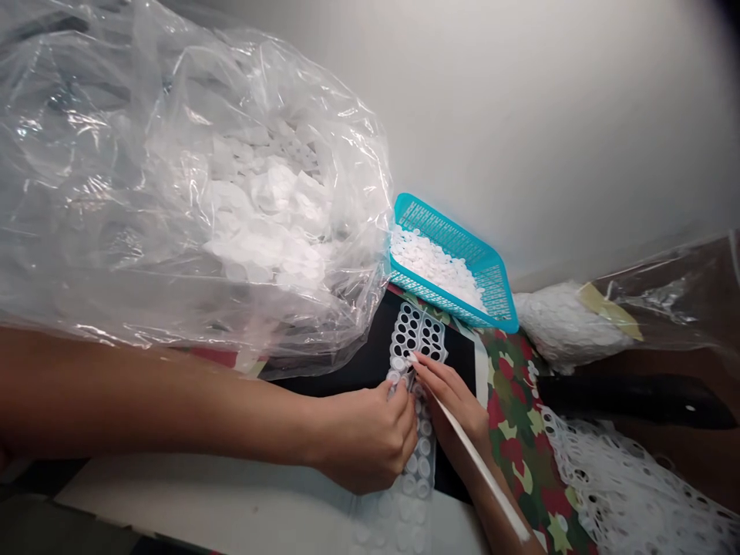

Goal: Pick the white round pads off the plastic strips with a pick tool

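The left hand (364, 439) is closed in a pinch on a perforated white plastic strip (425, 466) lying on a black mat (364, 347); a thin white rod (477, 462) is gripped by the nearly closed right hand (454, 393). A turquoise plastic basket (445, 223) of white discs and a clear plastic bag (173, 100) of white offcuts are placed beyond.

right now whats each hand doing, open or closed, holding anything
left hand: closed, pinching the white punched sheet
right hand: closed on a thin white stick, fingertips at the sheet
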A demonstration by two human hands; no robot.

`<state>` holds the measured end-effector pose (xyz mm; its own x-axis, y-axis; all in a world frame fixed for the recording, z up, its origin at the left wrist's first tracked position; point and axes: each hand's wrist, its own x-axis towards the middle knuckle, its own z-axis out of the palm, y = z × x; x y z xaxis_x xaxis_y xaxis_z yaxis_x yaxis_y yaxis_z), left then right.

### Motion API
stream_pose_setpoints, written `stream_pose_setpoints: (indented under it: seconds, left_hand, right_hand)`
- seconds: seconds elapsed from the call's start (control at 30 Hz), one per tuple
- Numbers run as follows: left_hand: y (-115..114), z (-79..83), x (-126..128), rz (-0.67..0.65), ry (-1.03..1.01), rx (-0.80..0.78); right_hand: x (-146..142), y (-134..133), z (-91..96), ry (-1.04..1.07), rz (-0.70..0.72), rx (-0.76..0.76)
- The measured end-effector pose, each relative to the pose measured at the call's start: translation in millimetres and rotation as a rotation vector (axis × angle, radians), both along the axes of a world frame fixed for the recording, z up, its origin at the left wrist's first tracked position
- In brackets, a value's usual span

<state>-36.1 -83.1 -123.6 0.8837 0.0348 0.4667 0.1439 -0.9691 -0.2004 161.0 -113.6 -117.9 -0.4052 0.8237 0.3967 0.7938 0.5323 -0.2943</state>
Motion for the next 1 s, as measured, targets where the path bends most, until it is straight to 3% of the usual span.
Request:
stream_pose_setpoints:
  seconds: [0.33, 0.57, 0.7, 1.0]
  left_hand:
    - [-4, -3.2, 0, 0.023, -0.007, -0.035]
    - [0, -1.2, 1, 0.0, -0.03, -0.106]
    - [2, 1.0, 0, -0.01, -0.031, -0.134]
    - [0, -0.4, 1, 0.013, -0.026, -0.141]
  right_hand:
    - [-4, 8, 16.6, 0.05, -0.246, 0.322]
    - [-4, 12, 2.5, -0.015, 0.096, -0.034]
    - [-6, 12, -0.7, 0.01, 0.112, -0.081]
    - [-6, 12, 11.1, 0.075, 0.115, -0.192]
